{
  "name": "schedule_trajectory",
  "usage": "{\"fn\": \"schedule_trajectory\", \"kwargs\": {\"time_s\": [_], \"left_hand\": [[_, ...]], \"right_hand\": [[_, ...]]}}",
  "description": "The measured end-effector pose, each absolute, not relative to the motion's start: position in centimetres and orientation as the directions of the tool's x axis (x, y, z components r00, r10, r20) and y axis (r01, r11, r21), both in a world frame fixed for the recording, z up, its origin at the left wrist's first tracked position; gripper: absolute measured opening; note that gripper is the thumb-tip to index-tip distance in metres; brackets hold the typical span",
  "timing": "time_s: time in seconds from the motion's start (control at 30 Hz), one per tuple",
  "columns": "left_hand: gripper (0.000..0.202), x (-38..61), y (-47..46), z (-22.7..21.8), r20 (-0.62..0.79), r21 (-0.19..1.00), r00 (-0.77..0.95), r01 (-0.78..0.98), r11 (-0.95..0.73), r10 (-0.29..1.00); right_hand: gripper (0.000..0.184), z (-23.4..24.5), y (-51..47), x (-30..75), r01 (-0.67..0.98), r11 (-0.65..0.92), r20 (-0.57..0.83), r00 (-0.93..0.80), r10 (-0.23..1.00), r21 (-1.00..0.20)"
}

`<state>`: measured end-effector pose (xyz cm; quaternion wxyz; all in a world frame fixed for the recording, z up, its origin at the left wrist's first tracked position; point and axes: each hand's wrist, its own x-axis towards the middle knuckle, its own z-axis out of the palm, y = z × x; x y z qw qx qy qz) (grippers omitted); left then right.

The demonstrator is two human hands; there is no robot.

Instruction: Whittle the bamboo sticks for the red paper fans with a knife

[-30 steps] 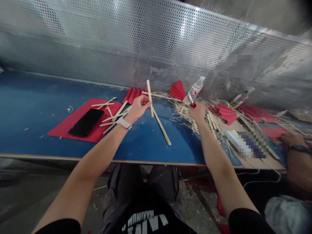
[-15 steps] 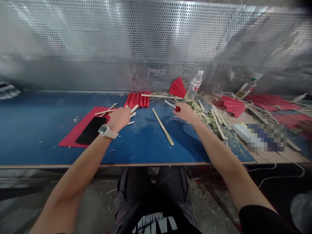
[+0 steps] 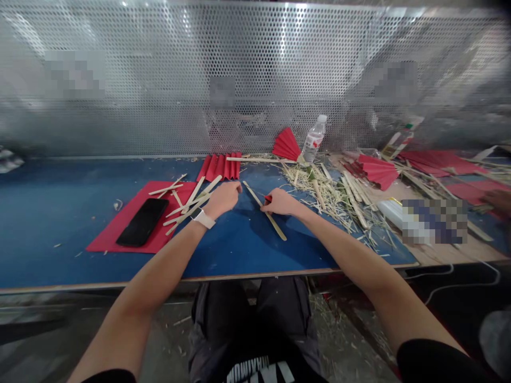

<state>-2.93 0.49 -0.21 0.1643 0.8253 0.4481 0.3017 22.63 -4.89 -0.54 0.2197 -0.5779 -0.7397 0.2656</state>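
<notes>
A thin bamboo strip [image 3: 278, 230] lies slanted on the blue tabletop. My right hand [image 3: 282, 202] is closed over its middle, around a knife with a red handle [image 3: 268, 199]; the blade is hardly visible now. My left hand [image 3: 224, 198], with a watch at the wrist, hovers left of the strip's far end, apart from it. Its fingers are bent and mostly hidden behind the hand. Beside that wrist, several bamboo strips [image 3: 195, 198] lie crossed on a red sheet [image 3: 104, 238] and the table. A black phone [image 3: 142, 222] rests on the sheet.
Pleated red paper [image 3: 219, 167] and a red fan [image 3: 286, 144] lie at the back, near a water bottle [image 3: 315, 139]. Bamboo shavings [image 3: 331, 194] cover the right side. A perforated metal panel [image 3: 159, 80] stands behind. Another person's hand [image 3: 497, 199] is at far right.
My left hand has left the bamboo strips and moved right. My right hand, with the knife, has come left and nearer to me, onto the single strip.
</notes>
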Motion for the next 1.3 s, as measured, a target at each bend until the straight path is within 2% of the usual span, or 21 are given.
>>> {"fn": "schedule_trajectory", "kwargs": {"time_s": [0.1, 0.23, 0.33, 0.43, 0.5, 0.6, 0.7, 0.8, 0.9, 1.07, 1.17, 1.23, 1.3], "left_hand": [[0.022, -2.4, -0.1, -0.1, 0.431, 0.643, 0.421, 0.479, -0.599, 0.799], [0.023, -2.2, -1.1, 0.7, 0.411, 0.827, 0.444, 0.186, -0.531, 0.796], [0.017, -2.4, -1.6, 1.2, 0.465, 0.858, 0.403, 0.012, -0.513, 0.788], [0.014, -2.4, -2.0, 1.3, 0.491, 0.86, 0.369, -0.062, -0.507, 0.789], [0.018, -2.4, -2.1, 1.4, 0.485, 0.868, 0.357, -0.082, -0.49, 0.799], [0.026, -2.2, -2.2, 1.3, 0.478, 0.875, 0.349, -0.11, -0.471, 0.806], [0.032, -2.0, -2.2, 1.1, 0.485, 0.873, 0.348, -0.137, -0.468, 0.802], [0.036, -2.0, -2.1, 0.9, 0.489, 0.87, 0.357, -0.136, -0.474, 0.796], [0.038, -2.2, -2.0, 0.8, 0.48, 0.873, 0.377, -0.113, -0.475, 0.792], [0.032, -1.7, -2.4, 0.6, 0.451, 0.862, 0.441, 0.011, -0.507, 0.776], [0.042, -0.8, -3.5, 0.4, 0.357, 0.887, 0.585, 0.032, -0.461, 0.728], [0.04, -0.2, -4.3, 0.2, 0.296, 0.9, 0.676, 0.041, -0.435, 0.675], [0.035, 0.4, -4.9, 0.0, 0.266, 0.91, 0.691, 0.051, -0.411, 0.673]], "right_hand": [[0.03, 0.0, -4.8, 23.1, 0.593, 0.158, 0.067, -0.173, 0.983, -0.79], [0.028, 0.7, -4.8, 23.3, 0.412, 0.116, 0.127, -0.001, 0.992, -0.904], [0.024, 0.6, -4.7, 23.3, 0.326, 0.131, 0.165, 0.08, 0.983, -0.936], [0.024, 0.3, -4.5, 23.3, 0.283, 0.18, 0.216, 0.101, 0.971, -0.942], [0.027, 0.0, -4.4, 23.2, 0.246, 0.214, 0.248, 0.118, 0.962, -0.945], [0.043, -0.2, -4.4, 23.0, 0.165, 0.242, 0.265, 0.131, 0.955, -0.956], [0.062, -0.2, -4.6, 22.6, 0.103, 0.253, 0.263, 0.097, 0.96, -0.962], [0.069, -0.3, -4.8, 22.3, 0.046, 0.298, 0.3, 0.05, 0.953, -0.953], [0.067, -0.5, -5.0, 22.1, 0.01, 0.344, 0.344, 0.033, 0.938, -0.939], [0.058, -1.0, -5.1, 21.9, 0.089, 0.403, 0.407, 0.025, 0.913, -0.911], [0.055, -1.3, -5.1, 21.7, 0.129, 0.434, 0.444, 0.067, 0.893, -0.892], [0.053, -1.4, -5.1, 21.6, 0.141, 0.45, 0.463, 0.076, 0.883, -0.882], [0.051, -1.3, -5.2, 21.5, 0.157, 0.471, 0.485, 0.063, 0.872, -0.868]]}}
